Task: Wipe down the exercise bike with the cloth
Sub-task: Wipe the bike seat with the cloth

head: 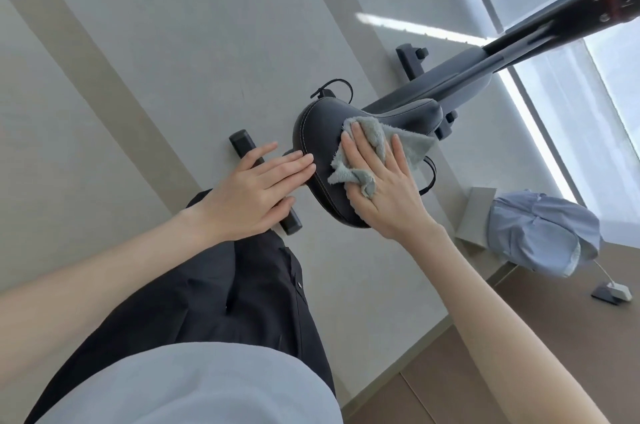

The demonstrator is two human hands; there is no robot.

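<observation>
**Open floor on the left, clutter on the right**

The saddle (320, 133) top is mostly taken. The right grip (384, 191) lies flat on the cloth (412, 146) across its middle, and the left grip (252, 188) touches its near left edge, above the rear bar (242, 144). Left of the bike, pale floor (166, 43) lies open. The frame (453, 84) beyond the saddle is uncovered from above. Pedal straps (334, 87) loop out on both sides under the saddle. On the right, a grey box (479, 212) and a blue bundle (540, 233) narrow the passage; a plug (614, 292) lies farther out.
</observation>
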